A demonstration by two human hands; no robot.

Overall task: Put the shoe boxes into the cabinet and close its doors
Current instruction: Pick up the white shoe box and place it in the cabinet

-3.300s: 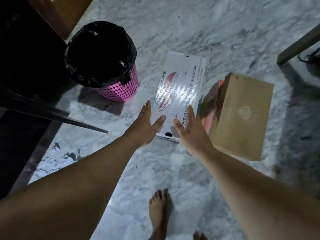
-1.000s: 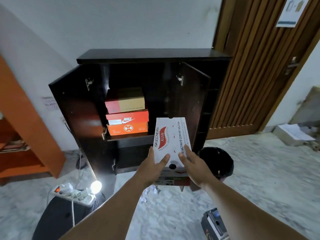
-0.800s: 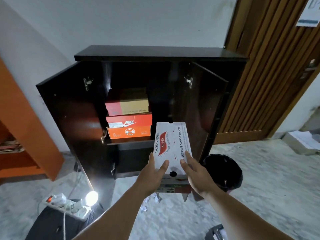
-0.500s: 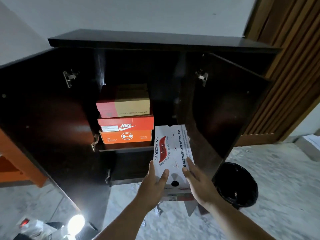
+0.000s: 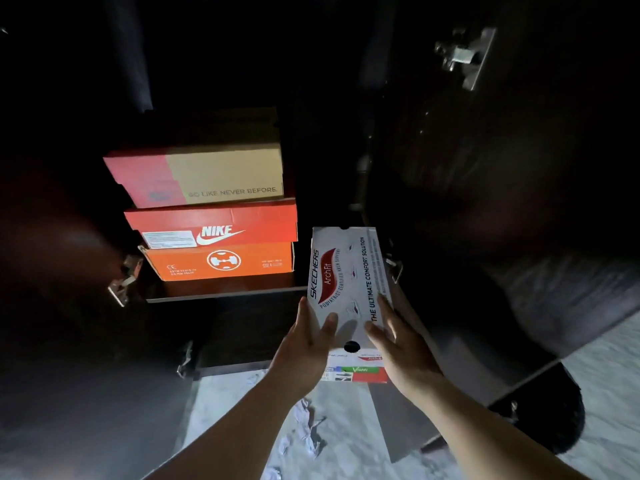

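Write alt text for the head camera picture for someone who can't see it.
Two hands, left and right, hold a white Skechers cardboard shoe box at an open dark wooden cabinet. Inside, a red-and-tan box tops an orange Nike box.

shoe boxes [image 5: 348, 282]: 4 | hands [image 5: 304, 355]: 2 | cabinet doors [image 5: 502, 202]: 2 | bins [image 5: 550, 414]: 1

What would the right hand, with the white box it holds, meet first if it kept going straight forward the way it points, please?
Likely nothing soon: the right hand and white Skechers box point into the dark cabinet bay beside the orange Nike box. Depth there is too dark to judge.
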